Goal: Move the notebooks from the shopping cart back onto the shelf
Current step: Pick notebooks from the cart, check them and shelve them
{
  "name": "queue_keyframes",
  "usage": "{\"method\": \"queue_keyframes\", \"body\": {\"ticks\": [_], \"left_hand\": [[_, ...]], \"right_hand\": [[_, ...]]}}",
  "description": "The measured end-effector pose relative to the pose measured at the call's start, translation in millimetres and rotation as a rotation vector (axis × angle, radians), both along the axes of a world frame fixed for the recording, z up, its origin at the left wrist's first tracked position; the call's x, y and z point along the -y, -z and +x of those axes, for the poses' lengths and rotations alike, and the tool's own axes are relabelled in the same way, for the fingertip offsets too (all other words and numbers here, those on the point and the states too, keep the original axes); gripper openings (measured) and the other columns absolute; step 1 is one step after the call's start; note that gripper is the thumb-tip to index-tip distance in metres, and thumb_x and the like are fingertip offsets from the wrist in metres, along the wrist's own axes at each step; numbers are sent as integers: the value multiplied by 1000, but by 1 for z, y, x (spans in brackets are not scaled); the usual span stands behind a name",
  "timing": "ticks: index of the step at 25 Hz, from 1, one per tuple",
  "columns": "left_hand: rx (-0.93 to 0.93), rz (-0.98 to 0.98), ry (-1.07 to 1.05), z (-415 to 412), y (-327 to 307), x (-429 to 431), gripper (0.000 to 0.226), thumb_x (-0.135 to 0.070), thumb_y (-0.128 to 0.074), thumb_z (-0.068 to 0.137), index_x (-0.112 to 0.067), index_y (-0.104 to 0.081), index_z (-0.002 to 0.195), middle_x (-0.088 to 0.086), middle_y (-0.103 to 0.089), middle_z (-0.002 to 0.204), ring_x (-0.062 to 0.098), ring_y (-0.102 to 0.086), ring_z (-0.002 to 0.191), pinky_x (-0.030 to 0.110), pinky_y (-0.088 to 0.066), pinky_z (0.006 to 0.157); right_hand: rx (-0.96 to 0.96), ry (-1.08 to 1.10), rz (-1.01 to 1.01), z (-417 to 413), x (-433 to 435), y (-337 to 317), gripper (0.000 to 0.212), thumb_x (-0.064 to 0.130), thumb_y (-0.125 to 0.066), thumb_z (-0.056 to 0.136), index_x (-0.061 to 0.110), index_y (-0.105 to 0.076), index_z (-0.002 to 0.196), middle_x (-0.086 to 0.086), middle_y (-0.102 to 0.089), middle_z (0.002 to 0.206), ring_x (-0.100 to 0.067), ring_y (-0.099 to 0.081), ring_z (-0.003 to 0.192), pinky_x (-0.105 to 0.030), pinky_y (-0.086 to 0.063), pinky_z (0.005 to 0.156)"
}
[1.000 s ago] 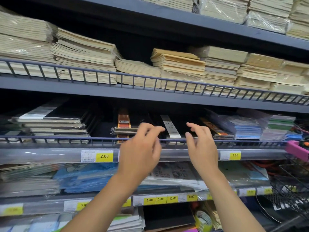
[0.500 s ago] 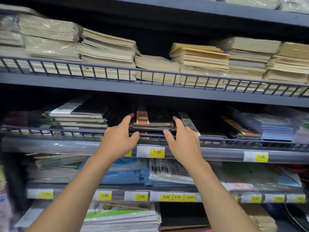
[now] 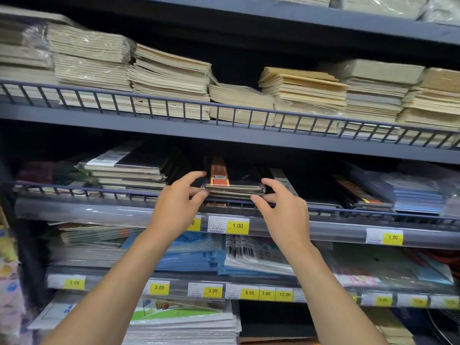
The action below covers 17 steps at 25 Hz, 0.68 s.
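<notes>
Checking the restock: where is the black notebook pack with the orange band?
In the head view, the orange-banded pack sits mid-frame on the middle shelf's wire rail, between the left hand and right hand.

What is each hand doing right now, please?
Left hand: closed on the left end of the black shrink-wrapped notebook pack with the orange label.
Right hand: closed on the same pack's right end.

Both arms are stretched up and forward, bare forearms angling in toward each other. The left hand (image 3: 178, 207) and right hand (image 3: 286, 210) sit at either end of the wrapped notebook pack (image 3: 234, 181), fingers curled, pinching its front corners.
</notes>
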<state>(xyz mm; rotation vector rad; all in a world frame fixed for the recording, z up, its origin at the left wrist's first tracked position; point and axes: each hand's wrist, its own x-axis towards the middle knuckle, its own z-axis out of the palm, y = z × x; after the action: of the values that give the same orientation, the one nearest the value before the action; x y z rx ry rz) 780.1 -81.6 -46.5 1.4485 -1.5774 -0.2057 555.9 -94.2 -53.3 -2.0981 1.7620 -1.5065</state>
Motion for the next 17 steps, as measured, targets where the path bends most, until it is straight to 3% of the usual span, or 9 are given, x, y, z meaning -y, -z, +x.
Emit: {"method": "queue_keyframes", "body": {"ticks": [4, 11, 13, 15, 17], "left_hand": [[-23, -11, -67, -4, -1, 6, 38, -32, -67, 97, -33, -63, 134, -17, -78, 92, 1, -67, 79, 30, -52, 74], [5, 30, -22, -3, -2, 10, 45, -31, -75, 90, -36, -62, 133, -16, -78, 93, -4, -69, 82, 28, -58, 76], [7, 46, -27, -3, -6, 12, 41, -31, -76, 90, -36, -63, 128, -16, -76, 85, 0, -70, 78, 32, -59, 72], [-3, 60, -32, -3, -8, 12, 40, -33, -76, 89, -36, -63, 127, -18, -74, 84, 1, -70, 77, 34, -59, 72], [-25, 63, -29, -3, -7, 9, 42, -38, -75, 90, -37, -63, 130, -21, -72, 85, -1, -70, 75, 30, -59, 72]], "right_hand": [[26, 60, -36, 3, 4, -1, 41, 50, -69, 89, 38, -63, 128, 15, -76, 89, -8, -67, 89, -43, -46, 101], [0, 111, -6, 2, 8, -4, 41, 51, -66, 92, 38, -62, 130, 14, -77, 95, -6, -59, 89, -34, -37, 101], [-5, 93, 2, 2, 8, -3, 42, 51, -66, 92, 37, -62, 131, 14, -76, 96, -2, -56, 83, -37, -41, 104], [0, 53, 2, 1, 6, -3, 43, 53, -65, 92, 35, -63, 131, 14, -76, 97, -4, -65, 83, -43, -49, 101], [-12, 30, -12, 1, 4, -3, 42, 54, -63, 93, 34, -65, 130, 12, -75, 108, -8, -68, 92, -45, -52, 97]]}}
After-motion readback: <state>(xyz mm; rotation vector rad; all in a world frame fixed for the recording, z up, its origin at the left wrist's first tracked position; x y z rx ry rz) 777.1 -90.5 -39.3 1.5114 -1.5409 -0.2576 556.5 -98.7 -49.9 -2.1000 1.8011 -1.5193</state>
